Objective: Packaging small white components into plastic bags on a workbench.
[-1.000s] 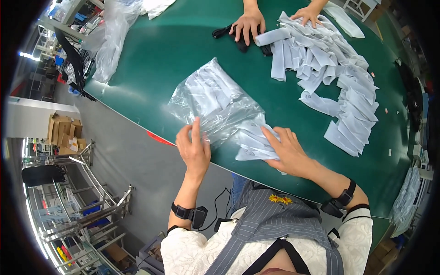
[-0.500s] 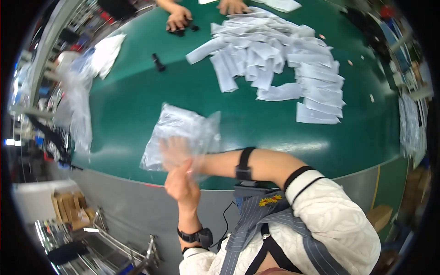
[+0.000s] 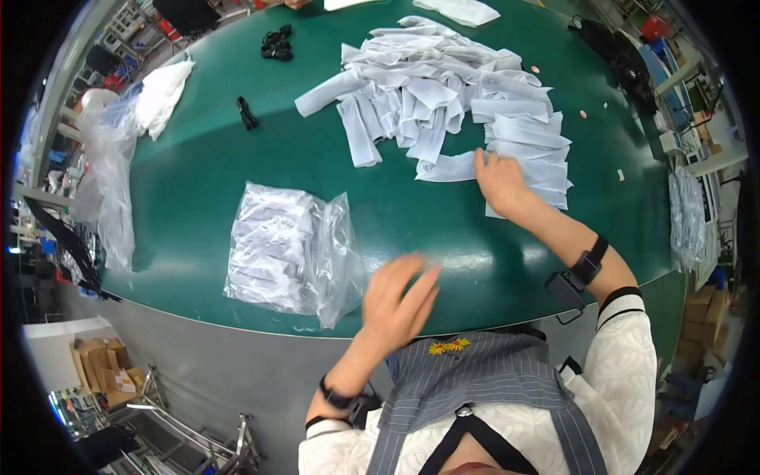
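Observation:
My right hand [image 3: 502,187] is at the near right of a heap of thin white pouches [image 3: 412,91]. Its fingers are bent and closed at the end of a white pouch [image 3: 447,168], beside an overlapping row of the same pouches [image 3: 526,142]. Over the table's near edge is my left hand [image 3: 396,305], holding nothing, its fingers spread and a little blurred. Just left of it lies a clear plastic bag [image 3: 273,249] filled with stacked white pouches; the bag's loose end [image 3: 336,257] points toward that hand.
Two bundles of black cable [image 3: 247,113] [image 3: 276,43] lie on the green table [image 3: 190,190] at the far left. Crumpled clear plastic [image 3: 111,174] and a white bag [image 3: 164,96] hang over the left edge. Black items [image 3: 613,51] sit at the far right. Small scraps dot the right side.
Both hands have left the plastic bag, which now lies flat with its loose end to the right. My right hand has reached the pouches; the other person's hands have mostly withdrawn from view.

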{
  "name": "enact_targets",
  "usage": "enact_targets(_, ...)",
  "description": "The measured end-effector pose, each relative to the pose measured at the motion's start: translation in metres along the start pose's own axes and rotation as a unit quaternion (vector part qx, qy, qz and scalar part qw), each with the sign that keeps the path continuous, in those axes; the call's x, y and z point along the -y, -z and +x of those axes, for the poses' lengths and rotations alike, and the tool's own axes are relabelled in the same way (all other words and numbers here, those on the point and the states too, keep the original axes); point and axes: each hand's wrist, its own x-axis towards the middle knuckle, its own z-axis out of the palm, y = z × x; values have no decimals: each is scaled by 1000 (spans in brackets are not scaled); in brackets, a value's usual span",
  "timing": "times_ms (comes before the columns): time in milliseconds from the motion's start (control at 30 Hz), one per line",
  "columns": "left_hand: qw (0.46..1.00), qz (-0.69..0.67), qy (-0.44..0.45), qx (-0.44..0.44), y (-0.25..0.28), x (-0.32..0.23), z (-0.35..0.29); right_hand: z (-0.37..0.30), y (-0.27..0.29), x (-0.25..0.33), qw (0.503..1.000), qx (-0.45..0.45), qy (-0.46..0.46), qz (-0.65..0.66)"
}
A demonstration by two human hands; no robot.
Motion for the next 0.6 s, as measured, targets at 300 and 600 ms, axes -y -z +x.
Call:
enact_targets(300, 986, 166, 32, -3, -80, 74, 48, -14, 39, 2, 950, 71, 102, 287)
enact_targets(600, 977, -11, 198, -80, -56, 55, 24, 27, 54, 41, 505, 167, 65, 844)
